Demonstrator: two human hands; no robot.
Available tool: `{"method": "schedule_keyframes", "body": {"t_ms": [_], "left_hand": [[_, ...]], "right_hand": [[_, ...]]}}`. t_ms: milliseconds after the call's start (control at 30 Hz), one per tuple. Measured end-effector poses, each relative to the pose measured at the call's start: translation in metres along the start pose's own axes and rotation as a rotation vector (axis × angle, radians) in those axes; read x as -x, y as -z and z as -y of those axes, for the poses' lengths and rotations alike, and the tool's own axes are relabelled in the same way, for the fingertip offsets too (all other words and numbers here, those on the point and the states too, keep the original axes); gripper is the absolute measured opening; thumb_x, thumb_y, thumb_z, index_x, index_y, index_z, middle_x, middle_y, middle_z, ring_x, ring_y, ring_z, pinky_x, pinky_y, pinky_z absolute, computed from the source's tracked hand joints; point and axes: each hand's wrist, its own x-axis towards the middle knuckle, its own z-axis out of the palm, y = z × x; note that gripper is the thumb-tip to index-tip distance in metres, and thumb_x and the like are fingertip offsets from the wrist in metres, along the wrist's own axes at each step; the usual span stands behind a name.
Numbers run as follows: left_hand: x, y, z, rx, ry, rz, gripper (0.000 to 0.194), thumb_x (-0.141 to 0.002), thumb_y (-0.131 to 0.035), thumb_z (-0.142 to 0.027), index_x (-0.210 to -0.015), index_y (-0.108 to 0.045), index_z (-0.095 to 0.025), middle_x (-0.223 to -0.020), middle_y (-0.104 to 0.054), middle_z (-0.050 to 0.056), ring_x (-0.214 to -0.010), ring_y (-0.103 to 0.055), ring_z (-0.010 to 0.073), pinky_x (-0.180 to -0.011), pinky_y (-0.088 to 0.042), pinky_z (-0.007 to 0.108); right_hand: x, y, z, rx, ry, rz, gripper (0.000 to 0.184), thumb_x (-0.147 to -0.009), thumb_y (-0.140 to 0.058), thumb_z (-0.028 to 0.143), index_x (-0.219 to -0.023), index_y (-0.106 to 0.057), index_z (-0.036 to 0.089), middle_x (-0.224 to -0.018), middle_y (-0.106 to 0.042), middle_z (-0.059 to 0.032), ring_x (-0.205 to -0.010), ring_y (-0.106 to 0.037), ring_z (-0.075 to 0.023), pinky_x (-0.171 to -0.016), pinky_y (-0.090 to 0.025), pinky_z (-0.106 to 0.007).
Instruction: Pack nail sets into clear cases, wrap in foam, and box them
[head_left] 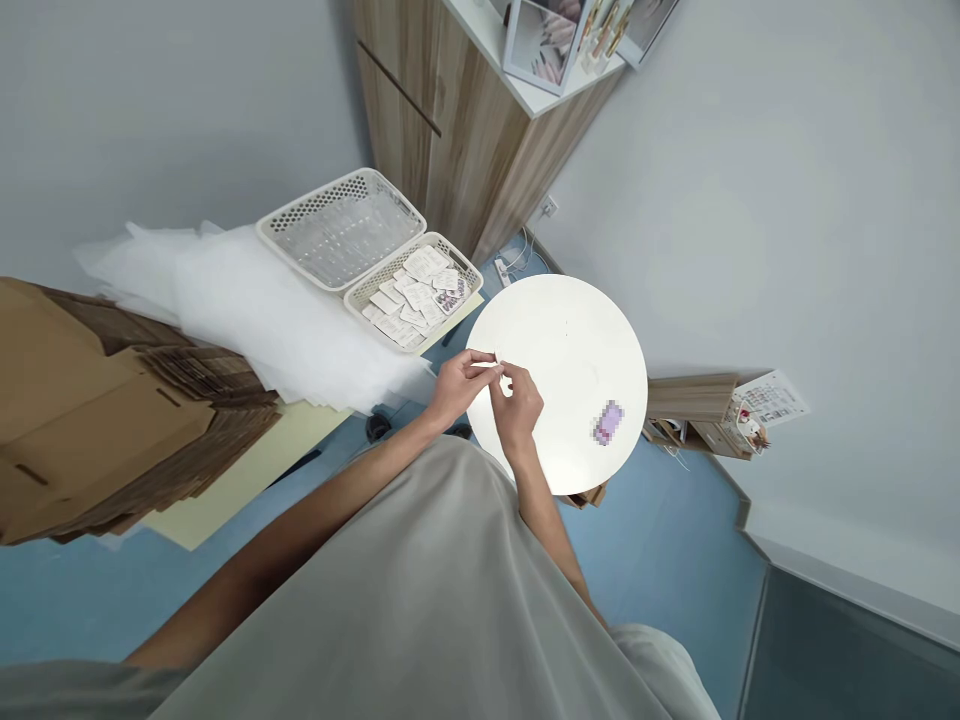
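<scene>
My left hand (459,385) and my right hand (517,405) meet over the near left edge of a round white table (570,340). Both hands pinch a small thin pale item (496,366) between their fingertips; it is too small to name. A small purple object (609,422) lies on the table to the right of my hands. A white perforated basket (450,262) holding several small paper packets stands to the upper left of my hands.
A second, larger white basket (341,228) stands beside the first. White foam sheets (255,310) and a stack of flat cardboard boxes (105,410) lie at the left. A wooden cabinet (457,130) stands behind; small wooden boxes (694,405) sit at the wall on the right.
</scene>
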Motion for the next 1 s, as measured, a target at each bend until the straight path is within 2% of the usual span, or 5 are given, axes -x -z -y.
{"method": "schedule_keyframes", "body": {"t_ms": [200,467,633,833,1000], "left_hand": [[-0.01,0.016,-0.002,-0.042,-0.048,-0.08,0.057,-0.076,-0.089,-0.055,-0.117,-0.074,-0.019,-0.124,-0.079,0.012,-0.092,-0.076,0.023,-0.075,-0.058,0.032],[-0.019,0.032,-0.015,-0.05,-0.029,0.03,0.056,-0.073,-0.09,-0.055,-0.11,-0.078,-0.016,-0.096,-0.08,0.009,-0.062,-0.064,0.014,-0.051,-0.041,0.025],[-0.016,0.033,-0.016,-0.069,-0.067,0.041,0.053,-0.076,-0.089,-0.057,-0.108,-0.077,-0.016,-0.094,-0.081,0.009,-0.065,-0.068,0.0151,-0.06,-0.054,0.028],[-0.015,0.035,-0.012,-0.105,-0.106,0.042,0.049,-0.077,-0.089,-0.059,-0.101,-0.077,-0.018,-0.092,-0.081,0.009,-0.086,-0.077,0.0239,-0.084,-0.064,0.039],[-0.01,0.035,-0.014,-0.132,-0.078,0.073,0.044,-0.08,-0.087,-0.056,-0.101,-0.079,-0.018,-0.099,-0.082,0.011,-0.097,-0.077,0.0278,-0.088,-0.065,0.041]], "right_hand": [[-0.017,0.008,-0.002,-0.412,-0.321,-0.01,0.038,-0.091,-0.074,0.055,-0.097,-0.079,0.018,-0.097,-0.081,-0.0091,-0.091,-0.074,-0.0234,-0.081,-0.061,-0.037],[-0.017,0.016,-0.005,-0.648,-0.463,0.074,0.039,-0.08,-0.085,0.053,-0.09,-0.078,0.017,-0.09,-0.08,-0.009,-0.089,-0.077,-0.0246,-0.076,-0.058,-0.035],[-0.015,0.017,-0.003,-0.657,-0.415,0.124,0.039,-0.084,-0.082,0.056,-0.095,-0.077,0.02,-0.097,-0.08,-0.007,-0.091,-0.077,-0.0226,-0.079,-0.059,-0.033],[-0.013,0.017,-0.011,-0.59,-0.353,0.16,0.042,-0.091,-0.074,0.062,-0.1,-0.078,0.021,-0.08,-0.075,-0.0031,-0.075,-0.072,-0.0192,-0.074,-0.059,-0.033],[-0.011,0.023,-0.02,-0.677,-0.361,0.175,0.043,-0.092,-0.075,0.061,-0.106,-0.078,0.021,-0.097,-0.082,-0.0084,-0.087,-0.078,-0.0226,-0.081,-0.062,-0.036]]}}
